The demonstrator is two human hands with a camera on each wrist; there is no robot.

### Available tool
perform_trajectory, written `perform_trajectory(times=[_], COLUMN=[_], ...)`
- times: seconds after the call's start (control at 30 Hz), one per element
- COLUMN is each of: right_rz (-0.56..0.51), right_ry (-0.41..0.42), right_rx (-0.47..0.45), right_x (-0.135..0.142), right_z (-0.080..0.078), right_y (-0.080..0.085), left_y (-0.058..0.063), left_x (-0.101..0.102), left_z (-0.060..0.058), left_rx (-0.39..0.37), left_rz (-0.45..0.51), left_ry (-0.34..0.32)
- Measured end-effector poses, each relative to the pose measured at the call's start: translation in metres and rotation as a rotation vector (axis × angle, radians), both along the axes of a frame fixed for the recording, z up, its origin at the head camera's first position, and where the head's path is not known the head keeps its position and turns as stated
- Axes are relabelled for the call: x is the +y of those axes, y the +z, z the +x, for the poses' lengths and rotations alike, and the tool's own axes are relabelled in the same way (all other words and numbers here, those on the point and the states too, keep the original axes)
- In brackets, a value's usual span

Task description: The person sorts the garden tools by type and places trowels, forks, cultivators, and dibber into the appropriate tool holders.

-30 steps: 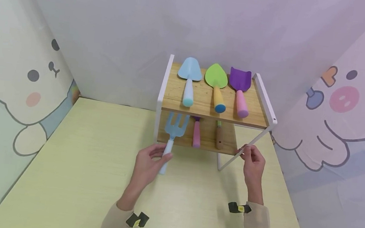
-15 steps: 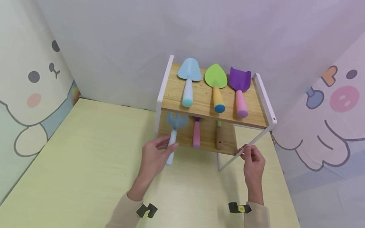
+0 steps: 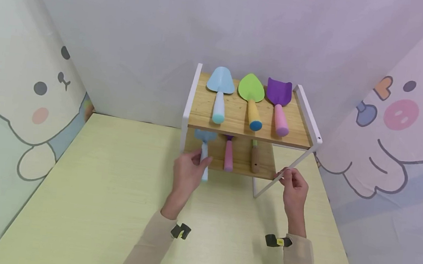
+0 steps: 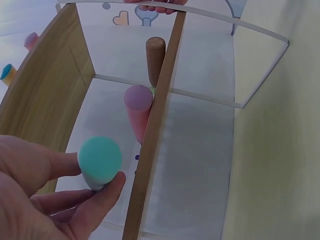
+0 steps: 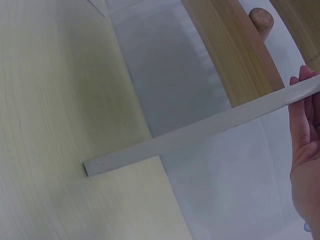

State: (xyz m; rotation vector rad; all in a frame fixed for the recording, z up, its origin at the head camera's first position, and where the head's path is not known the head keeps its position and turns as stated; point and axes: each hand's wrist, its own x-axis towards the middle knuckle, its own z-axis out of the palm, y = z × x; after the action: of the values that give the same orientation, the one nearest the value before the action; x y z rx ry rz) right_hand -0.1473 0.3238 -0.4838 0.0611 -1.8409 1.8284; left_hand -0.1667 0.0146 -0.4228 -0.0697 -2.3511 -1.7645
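In the head view my left hand (image 3: 187, 173) pinches the pale handle of a light blue garden hand fork (image 3: 204, 149). Its head reaches over the lower shelf (image 3: 241, 157), and the tine tips are hidden beneath the upper shelf. The handle's turquoise end (image 4: 101, 159) faces the left wrist camera, between thumb and fingers. To its right on that shelf lie a pink-handled tool (image 3: 229, 155) and a brown-handled tool (image 3: 255, 159), their heads mostly hidden. My right hand (image 3: 295, 191) grips the white slanted leg (image 5: 200, 131) of the rack beside the lower shelf's right end.
On the upper shelf (image 3: 201, 110) lie a light blue trowel (image 3: 221, 81), a green trowel with a yellow handle (image 3: 251, 88) and a purple shovel with a pink handle (image 3: 279, 92). The rack stands on a pale yellow table (image 3: 113, 182), before cloth walls.
My left hand has moved forward and slightly right, carrying the fork in between the two shelves. The tines have gone out of sight under the upper shelf. My right hand stays put.
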Motion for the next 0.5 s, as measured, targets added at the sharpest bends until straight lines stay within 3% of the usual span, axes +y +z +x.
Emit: perform_trajectory(times=[0.5], right_rz=[-0.017], right_ry=[0.021], right_rx=[0.007], right_x=[0.000], right_z=[0.000], right_y=[0.001], left_y=[0.010], left_x=[0.011], left_z=[-0.014], left_rx=[0.002], left_rz=[-0.196], left_ry=[0.041])
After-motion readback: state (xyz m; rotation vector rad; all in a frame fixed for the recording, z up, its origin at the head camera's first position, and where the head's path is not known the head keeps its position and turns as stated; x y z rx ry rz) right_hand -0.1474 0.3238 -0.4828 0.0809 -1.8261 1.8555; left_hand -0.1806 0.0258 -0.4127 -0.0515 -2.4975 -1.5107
